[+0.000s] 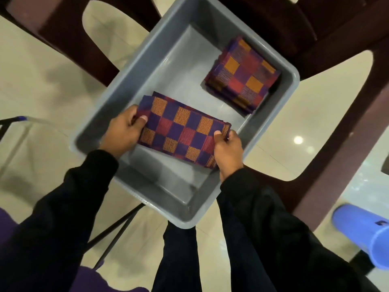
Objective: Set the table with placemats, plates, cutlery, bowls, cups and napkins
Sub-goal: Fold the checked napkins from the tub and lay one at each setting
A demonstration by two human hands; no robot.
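Already both hands grasp the folded checked cloth (181, 129) inside the grey bin (134, 66): left hand (124, 129) and right hand (227, 148) pinch opposite short ends, long axis spanning between them.

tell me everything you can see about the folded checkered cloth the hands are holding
The folded checkered cloth looks woven, in squares of purple, orange and red, some finely striped. It is folded into a flat oblong of several layers, lying slanted over the near half of the grey plastic tub. The left hand pinches its left end, thumb on top; the right hand pinches its right corner. Whether it rests on the tub floor or is lifted, I cannot tell. A second folded stack lies apart from it.
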